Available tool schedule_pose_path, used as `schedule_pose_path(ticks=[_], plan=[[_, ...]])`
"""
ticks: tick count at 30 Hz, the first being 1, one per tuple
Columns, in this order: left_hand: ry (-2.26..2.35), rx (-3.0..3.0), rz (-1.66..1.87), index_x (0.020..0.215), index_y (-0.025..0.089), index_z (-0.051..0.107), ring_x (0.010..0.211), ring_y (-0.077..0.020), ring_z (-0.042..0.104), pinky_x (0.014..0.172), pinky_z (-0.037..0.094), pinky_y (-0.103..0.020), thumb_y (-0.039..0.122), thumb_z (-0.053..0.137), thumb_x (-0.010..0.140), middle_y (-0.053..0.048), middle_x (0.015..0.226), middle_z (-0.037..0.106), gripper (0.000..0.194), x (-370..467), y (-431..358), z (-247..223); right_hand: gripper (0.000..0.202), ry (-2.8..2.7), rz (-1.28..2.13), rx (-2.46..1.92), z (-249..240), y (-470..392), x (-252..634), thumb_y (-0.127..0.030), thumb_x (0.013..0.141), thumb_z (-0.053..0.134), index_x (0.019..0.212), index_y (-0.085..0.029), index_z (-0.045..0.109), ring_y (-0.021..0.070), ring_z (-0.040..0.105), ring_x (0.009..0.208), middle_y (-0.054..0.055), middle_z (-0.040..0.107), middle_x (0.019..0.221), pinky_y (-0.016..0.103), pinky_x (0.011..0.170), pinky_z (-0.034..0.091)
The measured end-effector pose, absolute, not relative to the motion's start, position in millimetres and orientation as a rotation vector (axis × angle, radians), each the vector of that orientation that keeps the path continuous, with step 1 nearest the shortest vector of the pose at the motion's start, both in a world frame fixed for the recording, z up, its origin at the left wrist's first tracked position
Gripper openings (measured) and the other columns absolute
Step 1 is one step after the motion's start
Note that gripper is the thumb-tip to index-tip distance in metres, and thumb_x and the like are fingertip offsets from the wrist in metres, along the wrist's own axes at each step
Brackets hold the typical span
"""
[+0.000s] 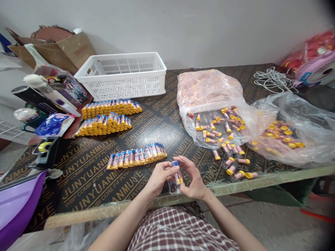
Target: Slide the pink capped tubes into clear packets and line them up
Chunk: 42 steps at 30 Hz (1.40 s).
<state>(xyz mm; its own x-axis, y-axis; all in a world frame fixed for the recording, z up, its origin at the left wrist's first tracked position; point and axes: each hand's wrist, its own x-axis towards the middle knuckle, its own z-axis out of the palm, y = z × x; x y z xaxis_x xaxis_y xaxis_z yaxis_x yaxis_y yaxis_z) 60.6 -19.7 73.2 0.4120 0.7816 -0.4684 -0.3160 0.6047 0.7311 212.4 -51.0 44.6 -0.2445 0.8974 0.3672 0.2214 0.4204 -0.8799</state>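
Centrally, both hands (179, 177) closed around one blue-capped tube (177, 172), tubes lined up nearby (136, 156).

the desk (104, 190) bears a white basket (125, 83), stacked yellow-capped tubes (104, 125), a tube row (136, 157), plastic bags (209, 90) and a coiled cable (273, 79).

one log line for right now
left hand: holding capped tube | right hand: by capped tube | tube row: on table | white basket: behind stacked tubes
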Motion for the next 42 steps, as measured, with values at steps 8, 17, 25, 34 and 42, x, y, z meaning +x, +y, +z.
schedule_pose_path(ticks=[8, 17, 25, 34, 42], plan=[[0.901, 0.593, 0.749, 0.077, 0.009, 0.064, 0.055, -0.009, 0.056, 0.055, 0.044, -0.021, 0.036, 0.082, 0.057, -0.001, 0.065, 0.063, 0.038, 60.4, -22.1, 72.9, 0.088, -1.715, 0.899, -0.924, 43.1, -50.6, 212.8, -0.004, 0.059, 0.05, 0.141, -0.023, 0.024, 0.026, 0.047, 0.124, 0.011, 0.043, 0.138, 0.043, 0.103, 0.043], [1.167, 0.799, 0.928, 0.075, 0.014, 0.057, 0.05, -0.0117, 0.056, 0.053, 0.043, -0.023, 0.043, 0.08, 0.055, 0.001, 0.057, 0.062, 0.042, 33.4, 1.6, 67.3, 0.089, -1.74, 0.811, -1.109, 46.9, -39.5, 228.3, -0.024, 0.071, 0.067, 0.144, -0.026, 0.016, 0.0278, 0.043, 0.126, 0.011, 0.027, 0.148, 0.047, 0.103, 0.04], [1.95, 1.516, 0.87, 0.092, 0.02, 0.057, 0.056, -0.018, 0.059, 0.058, 0.038, -0.025, 0.049, 0.073, 0.062, 0.004, 0.053, 0.057, 0.045, -33.8, 53.5, 48.3, 0.037, -1.441, -0.053, -1.848, -11.3, -4.3, 335.2, -0.037, 0.079, 0.054, 0.109, -0.016, 0.06, 0.0296, 0.05, 0.108, 0.013, 0.056, 0.108, 0.049, 0.096, 0.037], [1.978, 1.896, 0.761, 0.086, 0.018, 0.064, 0.06, -0.0176, 0.057, 0.061, 0.035, -0.026, 0.046, 0.052, 0.084, -0.002, 0.062, 0.061, 0.03, -5.1, 25.4, 49.5, 0.05, -1.477, -0.154, -2.266, -21.3, -8.6, 366.1, -0.048, 0.08, 0.051, 0.116, -0.014, 0.056, 0.0329, 0.051, 0.092, 0.017, 0.06, 0.101, 0.044, 0.078, 0.04], [1.52, 1.907, 0.234, 0.062, 0.018, 0.063, 0.062, -0.0194, 0.057, 0.056, 0.031, -0.026, 0.03, 0.072, 0.068, -0.004, 0.064, 0.065, 0.016, 36.8, -21.5, 20.7, 0.034, -1.598, 0.03, -2.165, -15.6, -6.7, 357.9, -0.03, 0.076, 0.052, 0.105, -0.015, 0.057, 0.0305, 0.053, 0.082, 0.012, 0.061, 0.081, 0.044, 0.075, 0.04]])
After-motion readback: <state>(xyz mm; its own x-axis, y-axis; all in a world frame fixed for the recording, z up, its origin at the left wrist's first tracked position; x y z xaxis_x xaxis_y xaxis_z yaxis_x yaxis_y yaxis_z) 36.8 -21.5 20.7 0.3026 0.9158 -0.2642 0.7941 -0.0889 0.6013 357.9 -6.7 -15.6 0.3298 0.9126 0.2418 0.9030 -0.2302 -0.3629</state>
